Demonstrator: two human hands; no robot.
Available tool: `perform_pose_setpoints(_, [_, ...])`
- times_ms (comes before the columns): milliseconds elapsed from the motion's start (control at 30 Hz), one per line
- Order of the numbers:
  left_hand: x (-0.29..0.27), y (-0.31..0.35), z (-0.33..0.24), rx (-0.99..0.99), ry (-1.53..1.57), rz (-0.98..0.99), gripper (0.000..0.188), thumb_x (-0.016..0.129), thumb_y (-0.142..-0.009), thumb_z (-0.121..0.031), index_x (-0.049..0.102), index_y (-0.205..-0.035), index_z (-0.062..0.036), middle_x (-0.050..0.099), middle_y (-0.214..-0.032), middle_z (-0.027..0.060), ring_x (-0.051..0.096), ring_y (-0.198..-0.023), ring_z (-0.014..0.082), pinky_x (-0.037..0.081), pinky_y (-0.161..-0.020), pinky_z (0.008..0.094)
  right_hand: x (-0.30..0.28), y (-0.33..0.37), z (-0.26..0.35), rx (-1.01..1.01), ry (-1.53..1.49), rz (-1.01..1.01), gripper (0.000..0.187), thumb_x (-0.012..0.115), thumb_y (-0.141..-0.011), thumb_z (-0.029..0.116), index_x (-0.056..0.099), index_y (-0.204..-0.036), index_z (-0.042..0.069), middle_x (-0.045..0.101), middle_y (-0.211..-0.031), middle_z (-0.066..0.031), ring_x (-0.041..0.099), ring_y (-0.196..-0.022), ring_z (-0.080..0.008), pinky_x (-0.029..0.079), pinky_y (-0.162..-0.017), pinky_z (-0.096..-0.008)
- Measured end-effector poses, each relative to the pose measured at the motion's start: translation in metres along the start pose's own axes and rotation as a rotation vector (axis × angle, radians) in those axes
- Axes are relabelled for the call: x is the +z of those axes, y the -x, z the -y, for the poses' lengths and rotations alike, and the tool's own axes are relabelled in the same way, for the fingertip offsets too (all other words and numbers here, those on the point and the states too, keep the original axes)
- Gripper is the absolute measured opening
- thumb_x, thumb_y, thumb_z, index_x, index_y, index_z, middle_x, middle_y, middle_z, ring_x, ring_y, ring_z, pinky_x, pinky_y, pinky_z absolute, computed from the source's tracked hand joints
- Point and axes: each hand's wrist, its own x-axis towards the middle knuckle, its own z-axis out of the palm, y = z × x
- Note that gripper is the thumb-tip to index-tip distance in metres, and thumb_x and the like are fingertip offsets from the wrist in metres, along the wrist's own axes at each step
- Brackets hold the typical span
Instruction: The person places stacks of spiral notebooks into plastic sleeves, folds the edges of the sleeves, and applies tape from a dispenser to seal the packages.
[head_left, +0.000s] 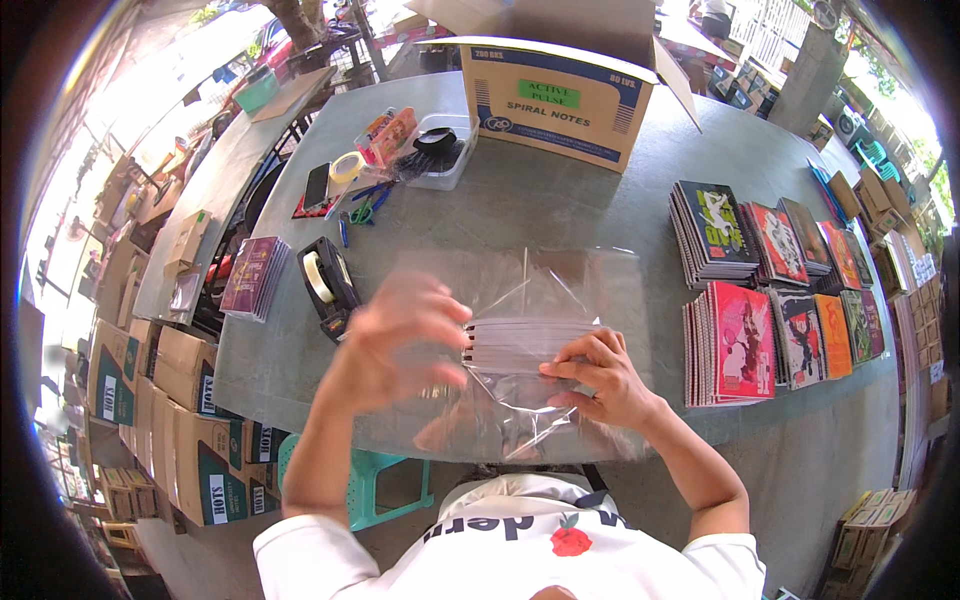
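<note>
In front of me a stack of spiral notebooks (pixel 515 345) rests on edge, its white page edges and dark coils facing up. Under and around it spreads a clear plastic sheet (pixel 600 275), creased and shiny. My right hand (pixel 603 378) is closed at the stack's right end, fingers curled against the notebooks and plastic. My left hand (pixel 408 335) is off the stack's left end, blurred by motion; its fingers look spread, with nothing visible between them. A black tape dispenser (pixel 327 288) with a tape roll stands just left of that hand.
Piles of spiral notebooks (pixel 740 340) cover the table's right side. Another notebook stack (pixel 255 278) sits at the left edge. A large carton (pixel 555 105) stands at the back, beside a clear plastic tub (pixel 445 165). Scissors (pixel 365 208), a tape roll (pixel 347 167) and a phone (pixel 317 185) lie behind the dispenser.
</note>
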Motion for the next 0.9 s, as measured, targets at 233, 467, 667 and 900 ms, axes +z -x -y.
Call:
perform_pose_setpoints(233, [0.081, 0.025, 0.027, 0.307, -0.405, -0.331, 0.038, 0.077, -0.060, -0.027, 0.065, -0.096, -0.0236, 0.047, -0.127, 0.0095, 0.041, -0.116, 0.0318, 0.033, -0.096, 0.0449, 0.004, -0.006, 0.004, 0.024, -0.008, -0.001, 0.040, 0.075, -0.060, 0.014, 0.066, -0.099, 0.019, 0.054, -0.099, 0.0017, 0.047, -0.093, -0.0211, 0.034, -0.084, -0.0369])
perform_pose_setpoints(467, [0.041, 0.021, 0.004, 0.205, -0.190, -0.260, 0.074, 0.073, -0.060, -0.056, 0.055, -0.116, -0.0117, 0.043, -0.127, 0.0211, 0.042, -0.116, 0.0366, 0.031, -0.097, 0.0482, 0.016, -0.016, 0.006, 0.112, 0.040, -0.249, 0.016, 0.071, -0.062, 0.009, 0.064, -0.076, 0.010, 0.057, -0.079, 0.0010, 0.049, -0.077, -0.0198, 0.035, -0.072, -0.0329])
perform_pose_setpoints(667, [0.075, 0.008, 0.034, -0.211, 0.147, -0.268, 0.087, 0.083, -0.056, -0.038, 0.043, -0.128, -0.0115, 0.054, -0.113, 0.0163, 0.057, -0.096, 0.0257, 0.046, -0.081, 0.0341, 0.020, -0.018, 0.010, 0.142, 0.086, -0.276, 0.021, 0.075, -0.068, 0.023, 0.064, -0.078, 0.007, 0.057, -0.078, -0.0013, 0.049, -0.074, -0.0202, 0.036, -0.073, -0.0335])
perform_pose_setpoints(900, [0.054, -0.025, 0.050, -0.460, 0.246, 0.206, 0.041, 0.079, -0.062, -0.020, 0.065, -0.099, -0.0061, 0.063, -0.084, 0.0044, 0.059, -0.074, 0.0185, 0.047, -0.069, 0.0289, -0.001, -0.030, -0.016, 0.644, -0.434, -0.182, 0.034, 0.078, -0.065, 0.020, 0.064, -0.089, 0.001, 0.058, -0.085, -0.0079, 0.055, -0.080, -0.0187, 0.043, -0.074, -0.0299])
